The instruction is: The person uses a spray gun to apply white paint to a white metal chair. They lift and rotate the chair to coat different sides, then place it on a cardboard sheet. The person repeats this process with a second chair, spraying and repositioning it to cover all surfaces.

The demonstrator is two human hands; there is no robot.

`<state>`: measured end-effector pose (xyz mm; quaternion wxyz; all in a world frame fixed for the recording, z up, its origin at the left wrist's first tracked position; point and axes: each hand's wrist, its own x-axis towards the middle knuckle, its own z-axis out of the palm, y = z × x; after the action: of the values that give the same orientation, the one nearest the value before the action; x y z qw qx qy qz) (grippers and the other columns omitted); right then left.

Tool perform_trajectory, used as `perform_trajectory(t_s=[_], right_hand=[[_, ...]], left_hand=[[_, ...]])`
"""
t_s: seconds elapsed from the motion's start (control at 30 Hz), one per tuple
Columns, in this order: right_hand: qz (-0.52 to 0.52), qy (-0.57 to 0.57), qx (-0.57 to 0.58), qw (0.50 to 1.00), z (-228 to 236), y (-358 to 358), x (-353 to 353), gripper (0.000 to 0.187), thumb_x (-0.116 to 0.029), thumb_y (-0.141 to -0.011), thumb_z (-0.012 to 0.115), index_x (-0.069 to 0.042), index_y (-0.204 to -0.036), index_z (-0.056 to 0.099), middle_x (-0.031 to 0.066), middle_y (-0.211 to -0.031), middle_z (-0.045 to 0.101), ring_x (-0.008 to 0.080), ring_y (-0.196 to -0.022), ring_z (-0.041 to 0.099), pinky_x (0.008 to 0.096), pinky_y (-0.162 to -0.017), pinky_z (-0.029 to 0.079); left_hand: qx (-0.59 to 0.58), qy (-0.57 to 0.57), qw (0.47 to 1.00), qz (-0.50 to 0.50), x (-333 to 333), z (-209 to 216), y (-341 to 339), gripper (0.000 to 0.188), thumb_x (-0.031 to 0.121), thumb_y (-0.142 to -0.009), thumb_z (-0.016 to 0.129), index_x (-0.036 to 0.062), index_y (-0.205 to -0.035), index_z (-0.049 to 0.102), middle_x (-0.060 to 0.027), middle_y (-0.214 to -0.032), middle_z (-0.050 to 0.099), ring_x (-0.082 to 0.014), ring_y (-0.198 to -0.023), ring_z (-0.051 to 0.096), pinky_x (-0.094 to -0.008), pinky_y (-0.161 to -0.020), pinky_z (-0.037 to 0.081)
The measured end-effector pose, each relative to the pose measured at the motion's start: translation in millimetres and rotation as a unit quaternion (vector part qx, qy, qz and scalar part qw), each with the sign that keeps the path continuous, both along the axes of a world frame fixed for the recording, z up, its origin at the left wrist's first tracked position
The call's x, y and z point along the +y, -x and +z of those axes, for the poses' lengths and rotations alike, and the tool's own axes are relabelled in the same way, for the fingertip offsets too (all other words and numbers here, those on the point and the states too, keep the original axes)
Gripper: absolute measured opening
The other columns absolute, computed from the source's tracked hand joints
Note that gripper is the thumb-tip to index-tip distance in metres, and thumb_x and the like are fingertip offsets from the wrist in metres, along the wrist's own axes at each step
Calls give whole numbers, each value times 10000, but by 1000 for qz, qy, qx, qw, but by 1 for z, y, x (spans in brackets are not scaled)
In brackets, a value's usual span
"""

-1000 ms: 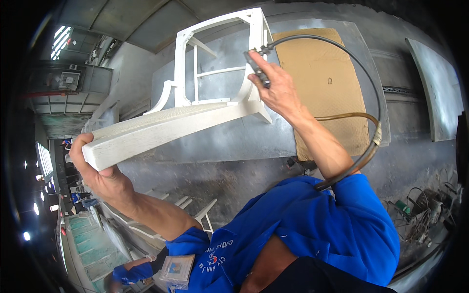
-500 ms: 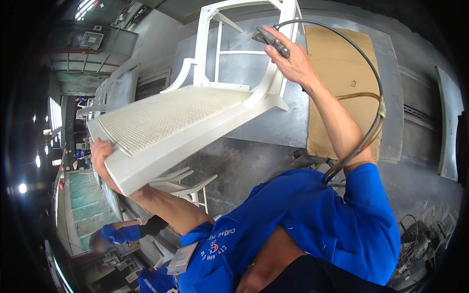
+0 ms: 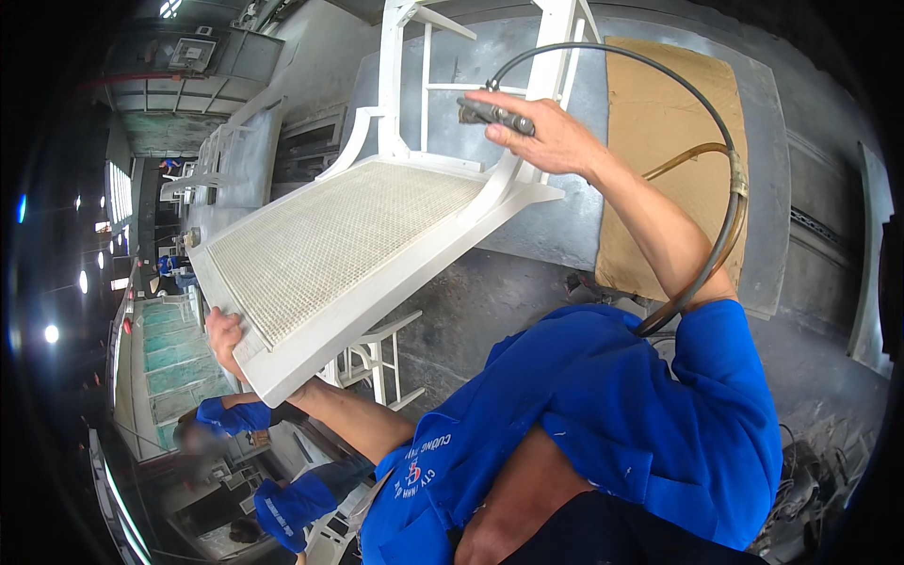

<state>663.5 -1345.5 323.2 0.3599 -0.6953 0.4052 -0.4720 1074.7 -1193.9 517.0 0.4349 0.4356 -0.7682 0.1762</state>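
A white chair (image 3: 405, 287) hangs tilted in front of me, its woven cane panel (image 3: 348, 240) facing up and its legs pointing away. My left hand (image 3: 226, 341) is closed around the near left corner of its frame, fingers curled over the edge. In my right hand (image 3: 546, 139) is a dark metal spray gun (image 3: 499, 115), held above the chair's leg end and pointing left. A black hose (image 3: 702, 108) arcs from the gun back past my right forearm, alongside a brownish hose (image 3: 692, 155).
Behind the chair lies a grey metal sheet (image 3: 556, 226) with brown cardboard (image 3: 650, 202) on it. Another white chair (image 3: 377, 363) stands below my left arm. Two co-workers in blue (image 3: 297, 508) are at lower left. White furniture (image 3: 212, 160) lines the far left.
The chair has tipped so its cane panel shows more fully, and my left hand has shifted right and down with it. My right hand has carried the spray gun left and slightly down.
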Motion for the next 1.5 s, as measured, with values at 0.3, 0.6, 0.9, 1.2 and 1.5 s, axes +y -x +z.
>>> perform_trajectory(t_s=[0.3, 0.6, 0.9, 1.2, 1.5], right_hand=[[28, -117, -41, 992, 7, 17, 6, 546, -537, -1022, 574, -335, -1525, 503, 69, -927, 728, 145, -705, 684, 373, -695, 592], [-110, -98, -93, 985, 40, 40, -34, 543, -525, -1023, 586, -318, -1520, 519, -18, -784, 604, 95, -718, 646, 287, -538, 529], [-108, -125, -94, 982, 54, 54, -45, 537, -524, -1021, 590, -331, -1517, 519, -18, -792, 591, 95, -720, 638, 260, -498, 510], [51, -238, -69, 967, 44, 64, 8, 509, -465, -1043, 562, -356, -1534, 482, 79, -1049, 690, 145, -745, 642, 272, -507, 535], [17, -231, -75, 970, 45, 60, 6, 517, -463, -1040, 582, -339, -1534, 493, 0, -812, 609, 112, -717, 649, 265, -480, 500]], left_hand=[[0, -2, 1000, 0, 13, 6, 10, 956, 859, -900, 262, 11, -1261, 517, -160, -1222, 548, -375, -1354, 465, -601, -1229, 245], [-6, -1, 1000, 1, 24, 8, 7, 819, 769, -947, 306, 36, -1246, 518, -150, -1221, 548, -364, -1340, 469, -594, -1227, 249], [-12, 12, 999, 31, 36, 6, 9, 508, 453, -927, 616, 46, -1216, 518, -136, -1202, 590, -363, -1339, 511, -566, -1182, 352], [-108, -51, 985, 124, 28, 28, -25, 510, 286, -919, 704, 19, -1325, 548, -189, -1404, 583, -371, -1380, 506, -510, -1194, 361], [-60, -46, 990, 121, 11, 15, -53, 653, 332, -900, 738, 35, -1422, 483, -213, -1509, 484, -372, -1419, 457, -496, -1204, 339]])
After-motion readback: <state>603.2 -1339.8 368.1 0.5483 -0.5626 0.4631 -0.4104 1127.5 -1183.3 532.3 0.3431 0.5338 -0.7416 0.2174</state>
